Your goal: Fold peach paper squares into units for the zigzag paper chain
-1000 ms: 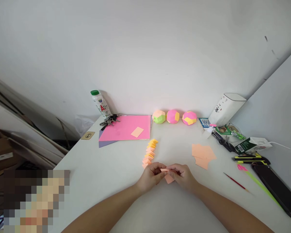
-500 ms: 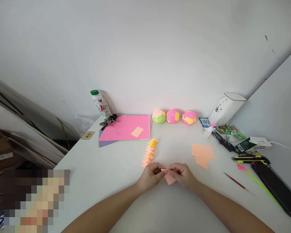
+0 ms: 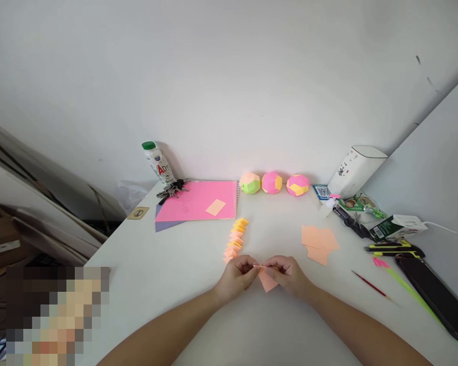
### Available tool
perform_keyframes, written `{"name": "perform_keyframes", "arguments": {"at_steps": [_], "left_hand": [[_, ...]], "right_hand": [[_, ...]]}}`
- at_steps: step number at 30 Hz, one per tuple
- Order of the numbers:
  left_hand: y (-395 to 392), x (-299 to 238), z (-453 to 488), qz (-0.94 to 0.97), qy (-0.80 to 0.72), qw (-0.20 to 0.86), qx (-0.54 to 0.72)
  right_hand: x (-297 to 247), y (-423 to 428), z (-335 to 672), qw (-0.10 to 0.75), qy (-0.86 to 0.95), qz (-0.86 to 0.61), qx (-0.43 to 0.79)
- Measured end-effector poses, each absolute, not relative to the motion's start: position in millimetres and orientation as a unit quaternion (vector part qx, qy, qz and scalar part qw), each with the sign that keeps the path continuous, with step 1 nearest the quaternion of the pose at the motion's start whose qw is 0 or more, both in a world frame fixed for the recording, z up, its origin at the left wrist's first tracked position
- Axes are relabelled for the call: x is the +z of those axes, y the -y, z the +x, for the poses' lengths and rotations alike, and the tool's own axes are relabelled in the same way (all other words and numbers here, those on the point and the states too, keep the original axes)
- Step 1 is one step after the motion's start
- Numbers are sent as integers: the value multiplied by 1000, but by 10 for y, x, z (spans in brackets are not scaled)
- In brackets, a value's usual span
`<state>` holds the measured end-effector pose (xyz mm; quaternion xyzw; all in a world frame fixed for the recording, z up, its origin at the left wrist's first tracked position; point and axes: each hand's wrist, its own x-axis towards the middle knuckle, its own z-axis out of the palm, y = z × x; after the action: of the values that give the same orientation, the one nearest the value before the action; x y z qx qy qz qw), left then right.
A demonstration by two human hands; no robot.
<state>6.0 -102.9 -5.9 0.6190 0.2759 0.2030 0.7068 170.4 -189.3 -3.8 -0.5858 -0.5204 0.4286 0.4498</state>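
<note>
A small orange sheet of paper (image 3: pixel 267 282) is held between my two hands near the middle of the table. My left hand (image 3: pixel 237 277) pinches its upper left edge between thumb and fingers. On the opposite side, my right hand (image 3: pixel 289 277) grips it the same way, thumb in front. The paper's top edge looks folded, though the fingers hide part of it. Just beyond my left hand runs a row of folded orange and yellow paper pieces (image 3: pixel 235 238). Several flat orange sheets (image 3: pixel 319 244) lie overlapping to the right, beyond my right hand.
Three paper balls (image 3: pixel 272 183) sit by the wall. At back left are a pink sheet (image 3: pixel 193 201), keys (image 3: pixel 172 190) and a bottle (image 3: pixel 158 162). Along the right lie a thin brush (image 3: pixel 372 285), a utility knife (image 3: pixel 395 249), a black case (image 3: pixel 433 295) and a white container (image 3: pixel 356 170).
Both hands stay in nearly the same place, still holding the orange paper. Its lower corner has shifted very slightly; the left fingers have moved a little along the edge.
</note>
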Motion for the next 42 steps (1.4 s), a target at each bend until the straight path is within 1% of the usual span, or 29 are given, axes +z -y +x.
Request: {"name": "perform_keyframes", "arguments": {"at_steps": [12,20,32,38,42], "left_hand": [[1023,-32,26,611,-263,712,224],[1047,-38,28,631,-226,713,207],[1081,-6,68,643,-254,689,217],[1058,-37,45,614,-272,708,220],[1025,-67,21,576,-256,733,257]], "right_hand": [[-41,1896,1729,452,511,-586,438],[-16,1896,1713,459,506,-584,438],[-51,1898,1689,437,551,-576,416],[-12,1898,1669,438,546,-580,417],[-4,1898,1691,449,521,-591,421]]}}
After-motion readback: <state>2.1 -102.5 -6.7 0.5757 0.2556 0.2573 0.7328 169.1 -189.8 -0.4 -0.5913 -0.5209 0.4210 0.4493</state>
